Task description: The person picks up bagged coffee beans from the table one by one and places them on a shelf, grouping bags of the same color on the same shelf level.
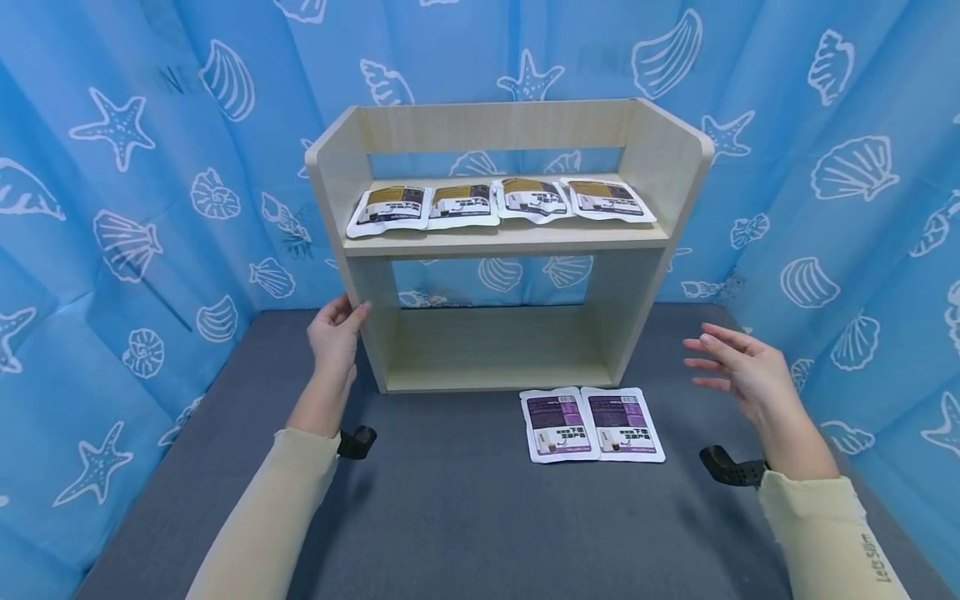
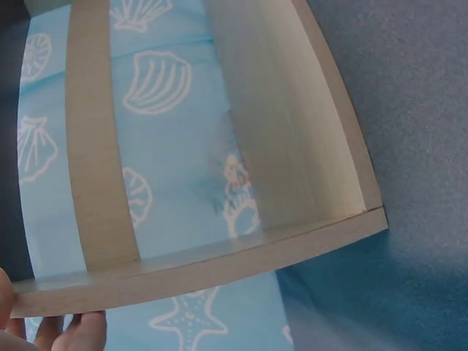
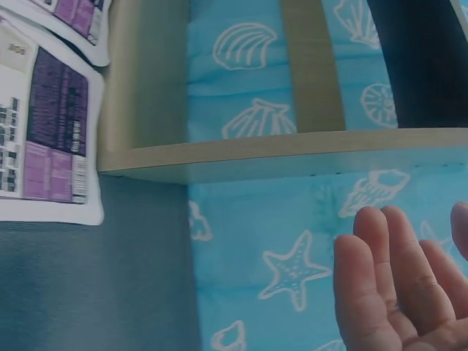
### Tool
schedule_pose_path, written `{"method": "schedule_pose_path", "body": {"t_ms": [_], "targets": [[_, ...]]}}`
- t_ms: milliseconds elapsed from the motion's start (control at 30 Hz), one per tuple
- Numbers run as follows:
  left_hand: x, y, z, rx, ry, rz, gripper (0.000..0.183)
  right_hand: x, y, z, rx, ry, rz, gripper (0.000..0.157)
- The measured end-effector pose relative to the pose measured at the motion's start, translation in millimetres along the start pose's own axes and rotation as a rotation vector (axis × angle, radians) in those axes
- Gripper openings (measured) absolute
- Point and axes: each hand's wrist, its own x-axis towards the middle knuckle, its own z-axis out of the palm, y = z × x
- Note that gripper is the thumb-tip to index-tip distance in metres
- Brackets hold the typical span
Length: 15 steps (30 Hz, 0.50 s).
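Observation:
A pale wooden two-tier shelf [image 1: 502, 350] stands upright on the grey table. My left hand [image 1: 337, 329] holds its left side panel low down; the left wrist view has the thumb and fingers [image 2: 91, 333] on either face of the panel edge [image 2: 205, 281]. To the right of the shelf, my right hand [image 1: 742, 367] hangs in the air, fingers spread and relaxed, holding nothing. Two white pouches with purple labels, a left one [image 1: 558, 425] and a right one [image 1: 622, 425], lie side by side on the table before the shelf's front right corner.
Several white pouches with brown-and-gold labels [image 1: 461, 204] lie in a row on the upper tier. A blue shell-print curtain [image 1: 855, 250] surrounds the back and sides of the grey table [image 1: 450, 500]. The lower tier has an open back.

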Motion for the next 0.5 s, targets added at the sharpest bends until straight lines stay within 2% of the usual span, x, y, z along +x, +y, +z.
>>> {"method": "schedule_pose_path", "body": {"t_ms": [200,300,500], "targets": [[0.1,-1.4,-0.4,0.004,0.003,0.007,0.041,-0.1,22.9,-3.5,-0.087,-0.025,0.04,0.073],[0.7,-1.9,-0.6,0.002,0.001,0.008,0.041,0.3,33.3,-5.7,-0.094,-0.064,0.072,0.074],[3.2,-2.0,-1.6,0.018,0.009,-0.01,0.04,3.6,49.7,-8.0,-0.033,-0.132,0.155,0.075]]}}
